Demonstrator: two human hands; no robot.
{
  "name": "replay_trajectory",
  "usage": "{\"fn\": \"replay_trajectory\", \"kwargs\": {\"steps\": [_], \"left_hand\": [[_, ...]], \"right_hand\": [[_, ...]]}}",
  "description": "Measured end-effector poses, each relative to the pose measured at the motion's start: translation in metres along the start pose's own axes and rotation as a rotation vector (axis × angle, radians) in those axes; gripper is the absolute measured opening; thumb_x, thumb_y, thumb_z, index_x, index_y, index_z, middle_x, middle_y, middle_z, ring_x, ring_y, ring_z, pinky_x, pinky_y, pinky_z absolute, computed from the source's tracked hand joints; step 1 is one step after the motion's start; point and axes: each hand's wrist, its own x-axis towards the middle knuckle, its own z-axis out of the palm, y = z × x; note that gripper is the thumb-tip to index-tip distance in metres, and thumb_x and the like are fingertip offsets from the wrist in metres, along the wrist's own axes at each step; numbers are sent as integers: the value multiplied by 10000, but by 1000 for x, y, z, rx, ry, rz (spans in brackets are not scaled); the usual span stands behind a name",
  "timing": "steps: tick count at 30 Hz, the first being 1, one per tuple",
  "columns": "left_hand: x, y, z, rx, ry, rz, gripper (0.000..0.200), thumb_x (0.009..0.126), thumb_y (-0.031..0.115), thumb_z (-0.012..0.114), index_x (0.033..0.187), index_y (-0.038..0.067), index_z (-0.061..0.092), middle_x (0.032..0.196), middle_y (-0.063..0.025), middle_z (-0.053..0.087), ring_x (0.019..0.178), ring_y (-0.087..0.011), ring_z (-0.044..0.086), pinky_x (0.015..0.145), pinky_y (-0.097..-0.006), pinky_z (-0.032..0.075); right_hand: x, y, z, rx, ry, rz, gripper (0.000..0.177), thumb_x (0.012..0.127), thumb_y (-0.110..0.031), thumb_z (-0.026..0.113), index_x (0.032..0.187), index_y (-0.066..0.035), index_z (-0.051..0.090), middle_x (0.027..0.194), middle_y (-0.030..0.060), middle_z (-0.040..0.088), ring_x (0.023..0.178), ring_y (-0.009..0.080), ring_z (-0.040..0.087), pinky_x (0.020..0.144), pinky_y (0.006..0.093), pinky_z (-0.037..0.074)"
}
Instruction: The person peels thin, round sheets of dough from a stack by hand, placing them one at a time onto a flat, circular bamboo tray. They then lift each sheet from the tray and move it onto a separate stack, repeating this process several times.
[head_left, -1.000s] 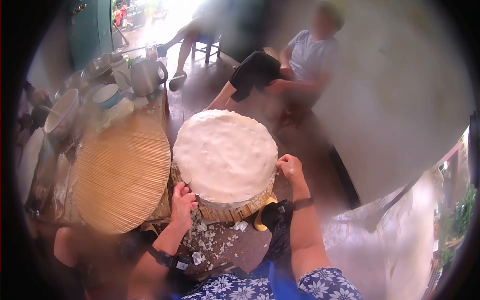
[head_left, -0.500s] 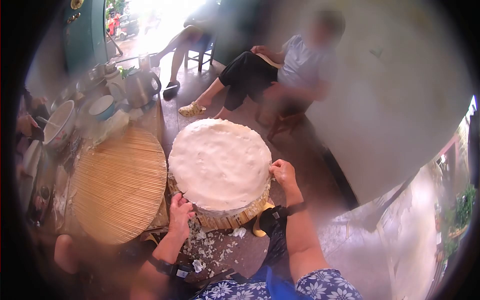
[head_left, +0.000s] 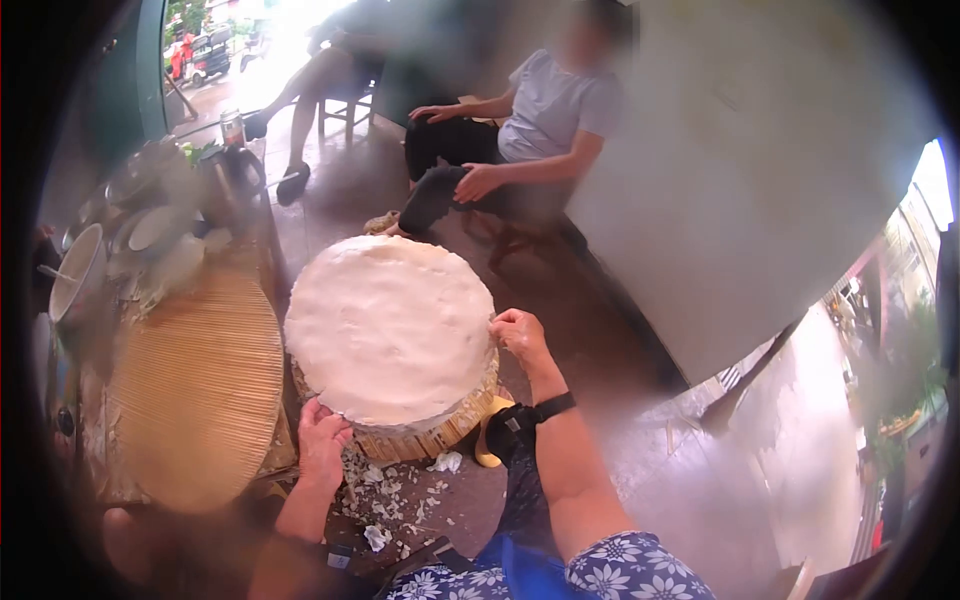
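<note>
A large, thick, round white slab [head_left: 390,325], soft and doughy-looking, lies on a round base of wooden strips [head_left: 430,440]. At its near left rim, my left hand [head_left: 322,440] has thumb and fingers drawn together against the edge. My right hand [head_left: 520,335] pinches at the right rim, its fingers also closed. Whatever sits between the fingers of either hand is too small to make out. White crumbs and scraps [head_left: 385,510] are scattered below the base, between my forearms.
A round slatted mat [head_left: 200,385] lies to the left on a table [head_left: 285,455]. Behind it are a bowl [head_left: 78,272], a metal jug [head_left: 222,190] and other vessels. Beyond the slab one person [head_left: 555,110] sits on a stool; another person's legs [head_left: 300,130] show near the doorway.
The whole view has shifted, so the slab and mat appear farther left. My hands stay at the same rim spots. The seated person's arm now rests on the knee.
</note>
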Motion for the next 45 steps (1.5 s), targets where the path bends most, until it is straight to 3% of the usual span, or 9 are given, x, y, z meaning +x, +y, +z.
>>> {"fn": "replay_trajectory", "kwargs": {"steps": [10, 16, 23, 32, 37, 40, 42, 45], "left_hand": [[-1, 0, 2, 0, -70, 71, 386, 829, 46, 512, 1206, 81, 443, 976, -3, 515, 826, -110, 539, 692, -254, 444], [8, -5, -5, 72, -10, 53, 352, 843, 30, 500, 1188, 82, 456, 906, 14, 496, 708, -73, 504, 621, -219, 442], [1, 6, 4, -29, 62, 90, 347, 848, 33, 536, 1180, 63, 441, 876, 2, 535, 682, -79, 528, 613, -228, 460], [4, 4, -4, -61, -11, 151, 147, 837, 61, 586, 973, 106, 551, 808, 23, 571, 660, -56, 537, 591, -207, 448], [7, 3, -2, -122, 21, 142, 88, 845, 64, 558, 926, 96, 549, 786, 10, 585, 680, -87, 562, 619, -239, 474], [8, 11, 2, -221, -63, 127, 125, 850, 92, 549, 971, 82, 520, 848, -14, 589, 726, -119, 576, 672, -286, 491], [7, 18, 10, -371, -130, 82, 234, 861, 149, 548, 1064, 88, 451, 958, -34, 570, 840, -147, 584, 739, -326, 491], [15, 18, 9, -395, -228, 26, 217, 880, 158, 544, 1076, 99, 473, 943, -17, 578, 835, -144, 591, 712, -318, 502]], "right_hand": [[-11, -30, -1, 196, -86, 61, 54, 670, -53, 639, 698, -6, 644, 621, 21, 599, 552, 98, 530, 530, 244, 440], [-18, -47, -3, 257, -119, 121, 46, 712, -59, 594, 717, -13, 600, 608, 17, 564, 527, 120, 531, 520, 262, 466], [-17, -47, 3, 549, -161, 240, 218, 820, -94, 581, 1023, -43, 518, 812, 74, 593, 660, 171, 608, 602, 345, 549], [-22, -54, 12, 671, -234, 208, 68, 843, -90, 594, 894, -67, 557, 771, 13, 585, 686, 127, 584, 625, 307, 526], [-16, -47, 19, 735, -221, 207, 71, 827, -30, 541, 898, -31, 543, 828, 65, 609, 714, 186, 611, 695, 329, 531], [-20, -50, 19, 743, -223, 190, 93, 833, -21, 533, 926, -24, 532, 867, 80, 612, 758, 201, 623, 727, 346, 536], [-9, -37, 17, 768, -273, 189, 122, 838, -6, 522, 959, -15, 525, 915, 94, 616, 816, 207, 629, 785, 356, 528], [-10, -37, 15, 808, -306, 168, 172, 832, 4, 515, 1002, -14, 533, 958, 94, 623, 859, 206, 626, 815, 357, 516]]}}
